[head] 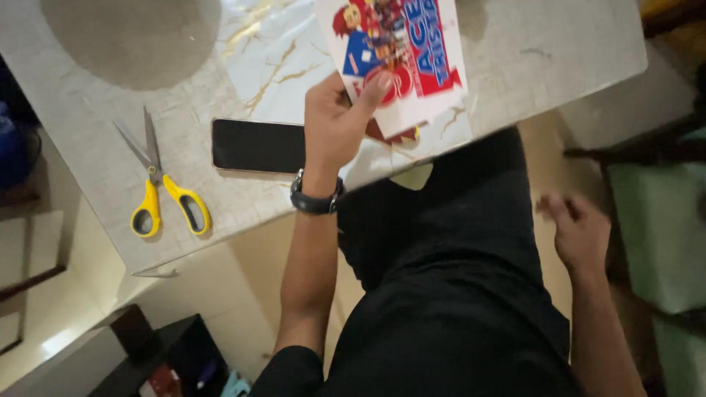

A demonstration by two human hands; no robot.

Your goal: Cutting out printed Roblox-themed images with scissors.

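My left hand [334, 125] grips the lower edge of a white printed sheet [397, 51] with colourful cartoon pictures, held over the marble-patterned table [95, 147]. A dark watch sits on that wrist. My right hand [577, 228] hangs blurred below the table's edge, beside my dark-clothed leg, with loosely curled fingers and nothing in it. Yellow-handled scissors [158, 187] lie shut on the table to the left. A black phone [257, 145] lies flat between the scissors and my left hand.
The table's near edge runs diagonally across the view. A round grey mat [132, 37] lies at the far left. Green seating [662, 228] stands at the right. Dark furniture [162, 353] sits on the floor at lower left.
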